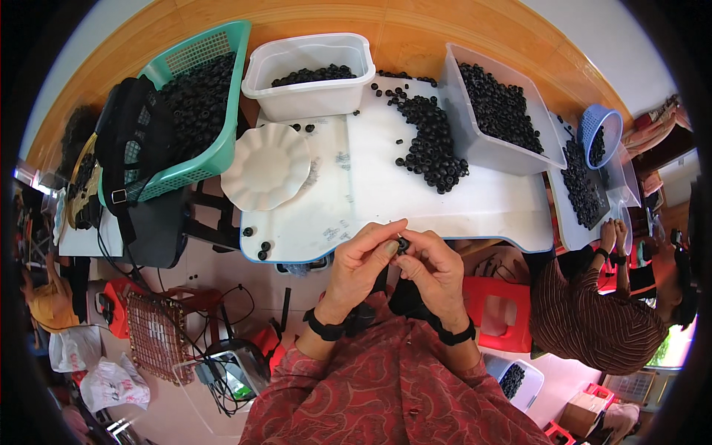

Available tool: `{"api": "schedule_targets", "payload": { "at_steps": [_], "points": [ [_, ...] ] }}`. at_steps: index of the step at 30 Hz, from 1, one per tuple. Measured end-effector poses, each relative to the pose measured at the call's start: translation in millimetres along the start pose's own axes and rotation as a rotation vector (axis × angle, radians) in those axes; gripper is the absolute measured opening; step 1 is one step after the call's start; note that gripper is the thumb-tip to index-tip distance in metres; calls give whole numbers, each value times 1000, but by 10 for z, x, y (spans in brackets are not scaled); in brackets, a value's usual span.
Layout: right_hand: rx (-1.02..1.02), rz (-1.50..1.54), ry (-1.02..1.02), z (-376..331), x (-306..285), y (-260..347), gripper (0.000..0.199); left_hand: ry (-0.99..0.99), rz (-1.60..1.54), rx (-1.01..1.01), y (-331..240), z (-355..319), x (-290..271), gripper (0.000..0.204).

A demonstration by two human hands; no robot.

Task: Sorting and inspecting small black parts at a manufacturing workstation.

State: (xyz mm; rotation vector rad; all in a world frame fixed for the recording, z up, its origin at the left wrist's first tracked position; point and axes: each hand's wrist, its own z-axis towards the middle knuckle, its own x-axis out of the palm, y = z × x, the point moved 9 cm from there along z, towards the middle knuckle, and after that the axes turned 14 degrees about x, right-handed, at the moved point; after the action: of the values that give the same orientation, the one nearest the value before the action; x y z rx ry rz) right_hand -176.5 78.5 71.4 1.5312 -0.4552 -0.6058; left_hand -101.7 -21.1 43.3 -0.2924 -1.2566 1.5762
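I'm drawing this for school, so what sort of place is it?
Probably a small workshop: a green basket and a white tub hold lots of small black pieces, and another person seems to work nearby.

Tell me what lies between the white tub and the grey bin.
Head view: a loose pile of small black pieces lies between tub and bin.
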Motion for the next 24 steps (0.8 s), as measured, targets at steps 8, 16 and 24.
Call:
{"api": "schedule_targets", "payload": {
  "at_steps": [8, 16, 24],
  "points": [
    [-6, -56, 19, 5, 74, 16, 38, -99, -105, -83, 113, -94, -102, 33],
    [88, 46, -5, 55, 82, -187, 32, -265, -315, -244, 361, -176, -330, 24],
    [101, -32, -67, 146, 51, -502, 28, -186, 897, 110, 109, 68, -784, 14]
  ]
}}
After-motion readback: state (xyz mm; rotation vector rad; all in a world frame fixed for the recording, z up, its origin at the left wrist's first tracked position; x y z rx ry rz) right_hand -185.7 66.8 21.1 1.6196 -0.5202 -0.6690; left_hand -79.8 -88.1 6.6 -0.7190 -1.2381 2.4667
